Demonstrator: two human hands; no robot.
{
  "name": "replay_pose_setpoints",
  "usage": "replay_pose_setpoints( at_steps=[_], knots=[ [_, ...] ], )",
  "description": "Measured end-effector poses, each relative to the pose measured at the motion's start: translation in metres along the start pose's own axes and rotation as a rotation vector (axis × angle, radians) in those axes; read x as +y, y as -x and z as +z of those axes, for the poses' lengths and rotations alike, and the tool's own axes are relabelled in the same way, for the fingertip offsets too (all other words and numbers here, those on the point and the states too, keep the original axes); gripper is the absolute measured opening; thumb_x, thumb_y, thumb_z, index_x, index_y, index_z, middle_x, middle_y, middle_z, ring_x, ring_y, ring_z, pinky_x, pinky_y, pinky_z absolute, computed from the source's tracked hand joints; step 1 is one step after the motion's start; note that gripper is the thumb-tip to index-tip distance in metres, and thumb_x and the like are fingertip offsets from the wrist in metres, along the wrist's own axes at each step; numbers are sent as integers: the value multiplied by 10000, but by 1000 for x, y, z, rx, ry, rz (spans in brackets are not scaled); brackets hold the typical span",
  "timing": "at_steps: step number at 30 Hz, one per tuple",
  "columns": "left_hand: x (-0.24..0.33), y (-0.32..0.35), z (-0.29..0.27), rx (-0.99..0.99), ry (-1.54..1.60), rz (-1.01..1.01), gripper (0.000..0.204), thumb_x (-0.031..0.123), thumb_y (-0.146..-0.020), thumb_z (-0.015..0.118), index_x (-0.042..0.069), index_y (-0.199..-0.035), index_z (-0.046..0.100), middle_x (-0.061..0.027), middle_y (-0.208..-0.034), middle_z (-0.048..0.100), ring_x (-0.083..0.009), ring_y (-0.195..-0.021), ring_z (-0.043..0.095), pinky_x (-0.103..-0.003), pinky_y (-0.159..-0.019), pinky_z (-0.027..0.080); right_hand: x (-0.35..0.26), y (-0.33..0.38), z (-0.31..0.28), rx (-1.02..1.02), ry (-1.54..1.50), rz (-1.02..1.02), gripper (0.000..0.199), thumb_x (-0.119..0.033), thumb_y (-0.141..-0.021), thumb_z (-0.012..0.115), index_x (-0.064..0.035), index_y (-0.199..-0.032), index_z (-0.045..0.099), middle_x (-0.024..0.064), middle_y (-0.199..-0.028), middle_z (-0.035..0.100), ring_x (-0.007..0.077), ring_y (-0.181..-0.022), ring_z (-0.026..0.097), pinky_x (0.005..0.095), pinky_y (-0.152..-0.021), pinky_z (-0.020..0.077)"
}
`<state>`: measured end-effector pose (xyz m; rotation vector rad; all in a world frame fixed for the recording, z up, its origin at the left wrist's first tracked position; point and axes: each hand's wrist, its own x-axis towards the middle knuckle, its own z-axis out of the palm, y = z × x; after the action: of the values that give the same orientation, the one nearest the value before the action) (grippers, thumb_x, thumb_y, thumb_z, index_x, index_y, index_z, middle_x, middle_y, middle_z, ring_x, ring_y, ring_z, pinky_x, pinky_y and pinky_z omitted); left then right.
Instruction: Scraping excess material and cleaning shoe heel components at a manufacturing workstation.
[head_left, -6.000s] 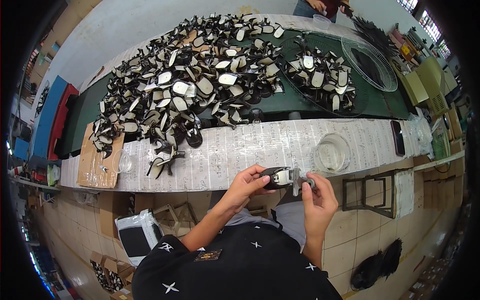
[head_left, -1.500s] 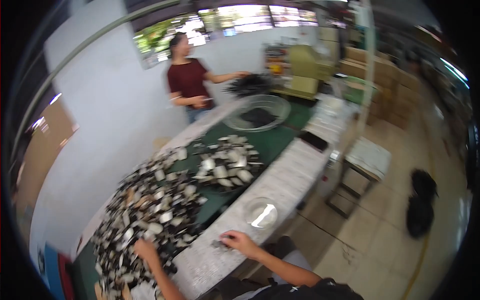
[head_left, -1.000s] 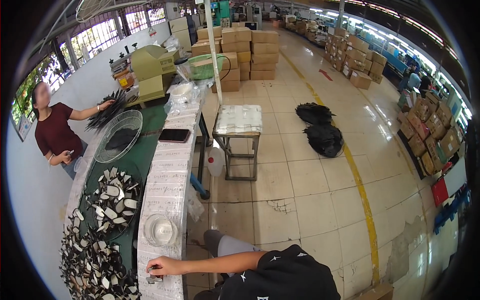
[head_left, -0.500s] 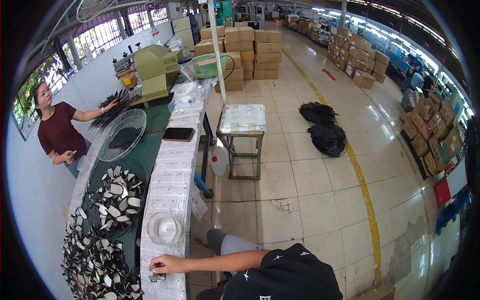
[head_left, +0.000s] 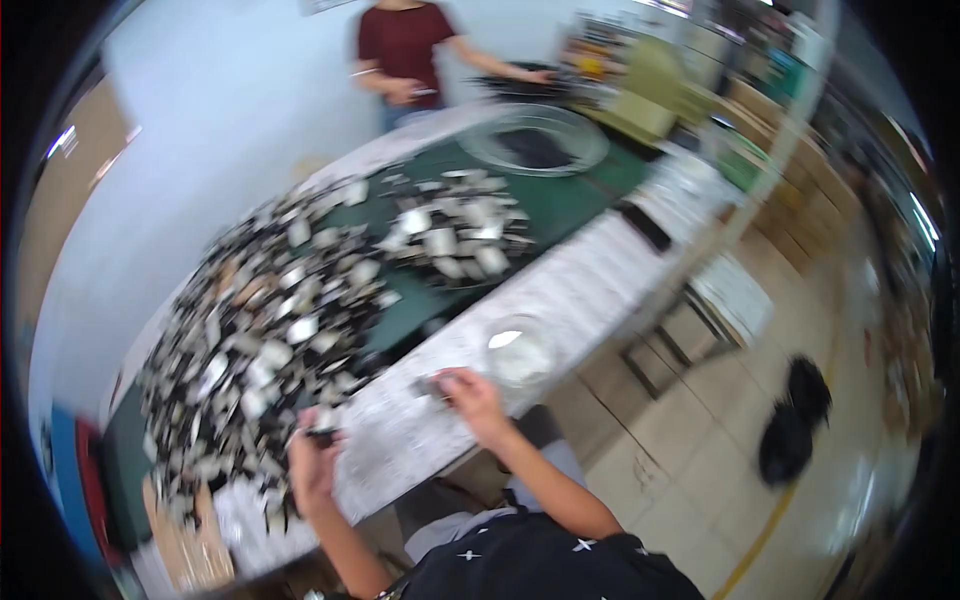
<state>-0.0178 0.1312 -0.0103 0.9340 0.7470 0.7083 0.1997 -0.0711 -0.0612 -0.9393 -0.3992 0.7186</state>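
Note:
Motion blurs the view. At the table's near edge my left hand [head_left: 312, 470] is closed round a small black-and-white cut piece [head_left: 323, 428]. My right hand [head_left: 478, 405], over the white-covered strip of the table [head_left: 390, 440], pinches a small grey metallic object [head_left: 424, 386] whose kind I cannot make out. Just beyond that hand stands a round clear bowl [head_left: 521, 352]. A large heap of black-and-white pieces [head_left: 270, 350] spreads over the left of the table beside my left hand. A smaller pile of such pieces [head_left: 450, 230] lies farther back.
Across the table stands a person in a dark red shirt [head_left: 405, 45], one hand near black strips. A wire basket [head_left: 588, 150] with black material, a phone [head_left: 645, 226] and a green machine [head_left: 645, 95] are at the far end. To the right are a stool [head_left: 733, 298] and black bundles [head_left: 786, 445].
My view has swung left and down to the table. My left hand, unseen before, is now in view with a piece. The right hand still grips the grey object.

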Motion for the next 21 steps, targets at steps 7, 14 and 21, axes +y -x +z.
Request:
replay_pose_setpoints(
  at_steps=[7, 14, 21],
  knots=[
    [-12, 67, 29, -263, 134, -291, 404, 149, -1059, 454, -69, -1399, 442, -252, -1303, 563, -392, -1166, 621, -433, -1013, 538, -7, -1, 4, -24, -264, 13, 229, -112, -1007, 558, -29, -1219, 590, 82, -1155, 653, 142, -1015, 626, 295, -871, 495],
    [-27, 82, 42, -272, 171, -285, 465, 88, -1018, 531, -43, -1445, 401, -210, -1321, 575, -321, -1175, 630, -365, -984, 566, -18, 7, 8, -61, -139, 67, 220, -97, -992, 577, -6, -1192, 593, 100, -1189, 641, 150, -1004, 633, 271, -850, 516],
    [-23, 86, 50, -341, 99, -238, 424, 118, -968, 635, -47, -1338, 510, -179, -1186, 665, -282, -1080, 682, -368, -914, 599, -72, 58, 38, -188, 495, -285, 229, 9, -906, 649, 44, -1132, 637, 160, -1178, 633, 185, -1033, 620, 294, -850, 537]
  ],
)
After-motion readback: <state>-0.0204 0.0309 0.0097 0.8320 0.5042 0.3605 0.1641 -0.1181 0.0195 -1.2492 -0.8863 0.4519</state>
